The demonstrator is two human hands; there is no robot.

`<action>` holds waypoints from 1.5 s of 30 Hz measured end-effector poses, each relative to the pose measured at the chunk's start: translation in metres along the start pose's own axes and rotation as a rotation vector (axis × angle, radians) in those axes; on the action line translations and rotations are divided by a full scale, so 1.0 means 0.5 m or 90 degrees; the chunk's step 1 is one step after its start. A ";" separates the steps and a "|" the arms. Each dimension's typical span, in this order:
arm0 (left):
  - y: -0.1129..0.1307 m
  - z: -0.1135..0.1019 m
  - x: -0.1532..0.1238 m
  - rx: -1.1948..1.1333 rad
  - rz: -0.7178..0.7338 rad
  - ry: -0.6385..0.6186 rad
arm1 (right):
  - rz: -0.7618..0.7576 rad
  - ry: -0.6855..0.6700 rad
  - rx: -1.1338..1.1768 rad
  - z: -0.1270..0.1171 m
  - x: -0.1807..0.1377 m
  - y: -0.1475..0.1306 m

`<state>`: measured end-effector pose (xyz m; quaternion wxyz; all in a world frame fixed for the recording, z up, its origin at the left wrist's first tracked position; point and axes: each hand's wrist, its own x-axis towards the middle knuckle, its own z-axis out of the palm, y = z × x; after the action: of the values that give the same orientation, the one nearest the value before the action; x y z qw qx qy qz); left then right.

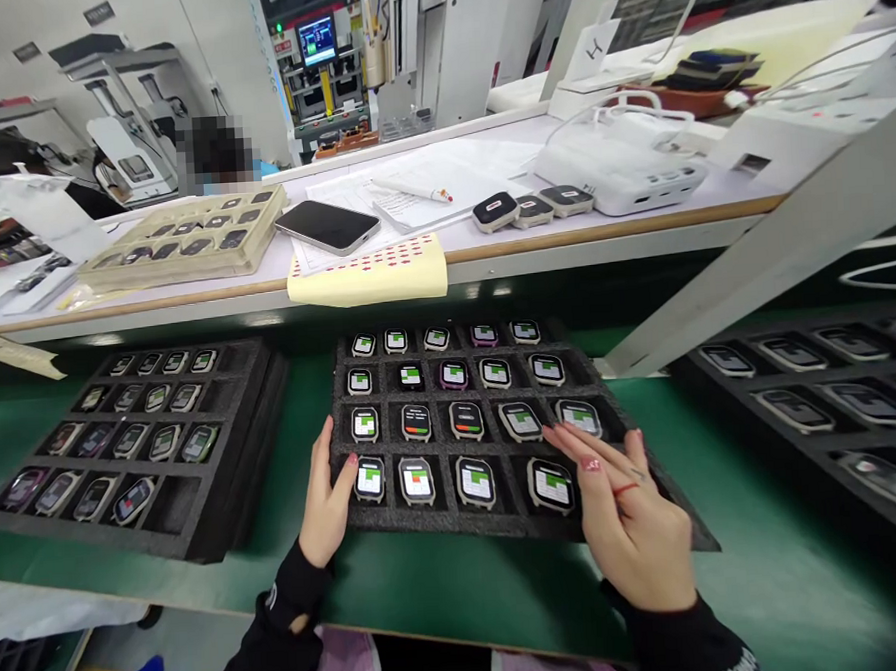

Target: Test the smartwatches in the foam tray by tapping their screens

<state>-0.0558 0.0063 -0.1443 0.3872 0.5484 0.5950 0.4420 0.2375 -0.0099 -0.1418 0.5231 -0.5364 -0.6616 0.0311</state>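
Observation:
A dark foam tray (447,521) lies before me on the green bench, with rows of square watch faces in its pockets. Most screens are lit with white and green blocks; two watches, such as this watch (466,422), show dark screens with a coloured bar. My left hand (328,502) grips the tray's left edge, thumb on top beside a corner watch (369,479). My right hand (630,516) reaches over the right side, fingers stretched out, fingertips at a lit watch (579,418) in the third row. Just left of its thumb sits another watch (551,484).
Stacked foam trays of watches stand to the left (222,468) and a further watch tray (821,436) to the right. A slanted white post (749,220) rises at right. The shelf above holds a phone (328,227), papers, a pale case (189,264) and a white hub (627,171).

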 end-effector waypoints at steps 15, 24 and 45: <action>-0.026 -0.010 0.007 -0.050 0.062 -0.073 | -0.171 -0.339 0.180 0.075 0.005 -0.124; -0.028 -0.008 0.005 -0.046 0.067 -0.076 | -0.177 -0.386 0.131 0.084 0.006 -0.125; -0.019 -0.004 0.009 -0.073 0.024 0.003 | -0.087 -0.246 0.154 0.009 0.003 -0.055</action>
<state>-0.0611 0.0107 -0.1524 0.4080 0.5354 0.5592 0.4839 0.2158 -0.0182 -0.1264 0.4481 -0.4079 -0.7755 0.1773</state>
